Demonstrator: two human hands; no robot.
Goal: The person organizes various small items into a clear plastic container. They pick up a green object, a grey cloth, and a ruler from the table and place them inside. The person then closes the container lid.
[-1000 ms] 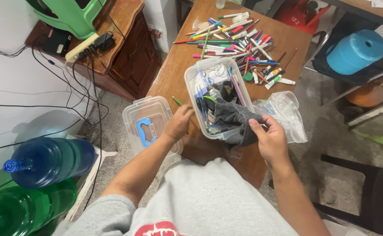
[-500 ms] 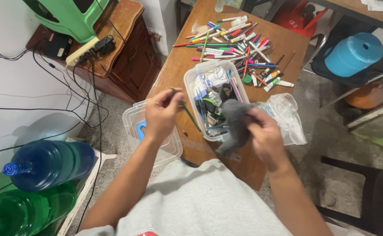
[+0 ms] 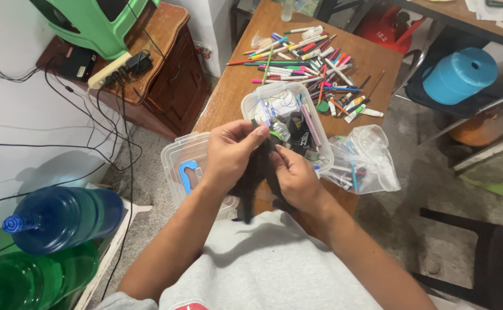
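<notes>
My left hand (image 3: 231, 152) pinches a thin green pencil (image 3: 255, 123) whose tip shows above my fingers. My right hand (image 3: 295, 177) grips a dark grey cloth (image 3: 254, 182) that hangs down between both hands and wraps the pencil's lower part. Both hands meet at the near edge of a brown wooden table (image 3: 228, 92). Just beyond them stands a clear plastic box (image 3: 286, 123) filled with pens and small items.
A heap of coloured pens and markers (image 3: 309, 63) lies further back on the table. A clear lid with a blue handle (image 3: 188, 169) sits left of the box, a clear plastic bag (image 3: 363, 161) right. Blue and green water bottles (image 3: 62, 215) stand lower left; a blue drum (image 3: 459, 73) upper right.
My left hand picked the green pencil off the table and raised it. My right hand lifted the grey cloth out of the box and brought it to the pencil; both hands now meet.
</notes>
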